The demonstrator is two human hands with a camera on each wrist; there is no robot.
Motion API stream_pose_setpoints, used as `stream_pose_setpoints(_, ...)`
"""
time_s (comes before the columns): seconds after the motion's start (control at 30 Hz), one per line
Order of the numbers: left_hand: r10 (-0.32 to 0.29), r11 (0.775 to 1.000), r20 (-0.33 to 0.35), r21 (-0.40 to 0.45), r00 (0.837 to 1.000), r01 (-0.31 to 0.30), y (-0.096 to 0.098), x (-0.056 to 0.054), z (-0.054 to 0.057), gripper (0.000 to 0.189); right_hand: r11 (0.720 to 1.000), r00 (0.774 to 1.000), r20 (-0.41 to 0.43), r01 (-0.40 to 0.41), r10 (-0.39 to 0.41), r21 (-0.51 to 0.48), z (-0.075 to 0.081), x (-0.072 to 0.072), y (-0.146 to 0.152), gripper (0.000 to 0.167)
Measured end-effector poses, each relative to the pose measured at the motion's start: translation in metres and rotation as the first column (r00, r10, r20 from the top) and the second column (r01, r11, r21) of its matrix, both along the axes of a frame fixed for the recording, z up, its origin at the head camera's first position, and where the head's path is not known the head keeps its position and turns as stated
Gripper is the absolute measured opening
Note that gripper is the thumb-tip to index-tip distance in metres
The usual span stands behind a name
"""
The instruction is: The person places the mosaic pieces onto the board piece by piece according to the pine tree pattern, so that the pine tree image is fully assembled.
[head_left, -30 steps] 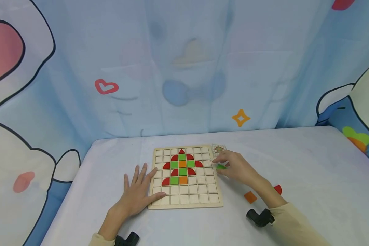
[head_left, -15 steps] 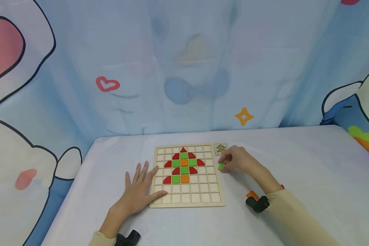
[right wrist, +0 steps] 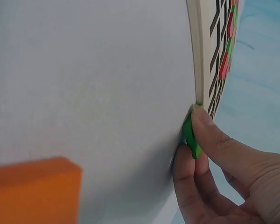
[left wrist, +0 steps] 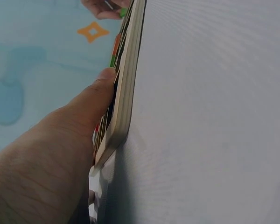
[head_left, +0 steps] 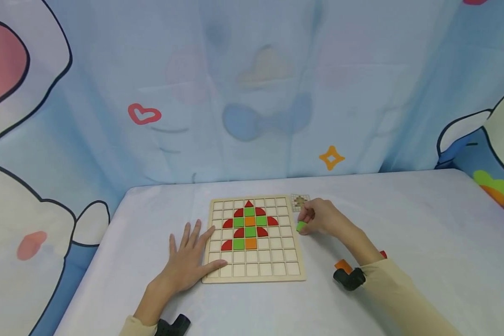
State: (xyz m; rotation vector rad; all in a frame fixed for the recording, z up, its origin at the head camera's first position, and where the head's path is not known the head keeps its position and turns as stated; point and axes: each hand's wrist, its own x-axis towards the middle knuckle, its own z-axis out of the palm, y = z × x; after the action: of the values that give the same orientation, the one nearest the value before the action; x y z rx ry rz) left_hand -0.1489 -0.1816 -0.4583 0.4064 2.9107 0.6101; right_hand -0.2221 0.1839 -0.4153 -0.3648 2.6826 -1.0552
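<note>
A wooden grid board (head_left: pixel 277 269) lies on the white table, with red, green and orange pieces set in its cells in a tree-like shape. My left hand (head_left: pixel 189 265) is spread over the board's left edge, thumb and a fingertip resting on it; in the left wrist view the thumb (left wrist: pixel 91 100) presses the board's rim (left wrist: pixel 126 93). Just off the right edge, my right hand (head_left: pixel 324 218) pinches a green block (head_left: pixel 301 226) between thumb and fingers. The right wrist view shows this green block (right wrist: pixel 190 133) close beside the board's side (right wrist: pixel 198 56).
A small pattern card (head_left: pixel 299 201) lies by the board's upper right corner, partly behind the right hand. An orange block (head_left: pixel 343 266) and a red piece (head_left: pixel 383 254) lie near the right wrist, partly covered. A printed curtain (head_left: pixel 252 93) hangs behind the table.
My right hand has drawn its fingers together on the green block beside the board and shifted slightly. The left hand stays on the board; the camera view moved a little.
</note>
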Motion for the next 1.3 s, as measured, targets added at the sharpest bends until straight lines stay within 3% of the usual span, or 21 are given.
stream_pose_setpoints(0.13, -0.004, 1.000, 0.000, -0.001, 1.000, 0.004, -0.001, 0.000, -0.001, 0.094, 0.999, 0.999, -0.036, 0.036, -0.036, -0.001, -0.003, 0.005, -0.004, 0.025)
stream_pose_setpoints(0.27, -0.004, 1.000, -0.004, 0.006, 1.000, 0.004, -0.001, 0.000, -0.001, 0.093, 0.999, 0.989, -0.144, 0.049, -0.046, 0.018, -0.007, 0.014, -0.010, 0.027)
stream_pose_setpoints(0.5, -0.001, 1.000, -0.012, 0.021, 1.000, 0.002, -0.002, 0.000, 0.001, 0.092, 0.999, 0.938, -0.346, 0.033, -0.018, 0.038, -0.006, 0.026, -0.019, 0.026)
stream_pose_setpoints(0.67, 0.004, 1.000, -0.012, 0.018, 1.000, -0.003, -0.003, -0.001, 0.000, 0.093, 0.994, 0.902, -0.432, -0.040, -0.007, -0.099, -0.001, 0.029, -0.035, 0.022)
stream_pose_setpoints(0.77, 0.001, 1.000, -0.012, 0.012, 1.000, -0.001, -0.003, -0.001, -0.002, 0.093, 0.980, 0.908, -0.416, -0.124, 0.049, -0.155, 0.001, 0.032, -0.050, 0.021)
stream_pose_setpoints(0.97, 0.002, 1.000, -0.006, 0.000, 1.000, -0.002, -0.002, -0.002, -0.002, 0.093, 0.959, 0.925, -0.340, -0.235, 0.171, -0.156, -0.006, 0.034, -0.075, 0.016)
stream_pose_setpoints(1.3, 0.003, 1.000, -0.010, -0.007, 1.000, -0.003, -0.003, -0.003, -0.006, 0.093, 0.967, 0.945, -0.267, -0.226, 0.189, -0.115, -0.012, 0.034, -0.081, 0.015)
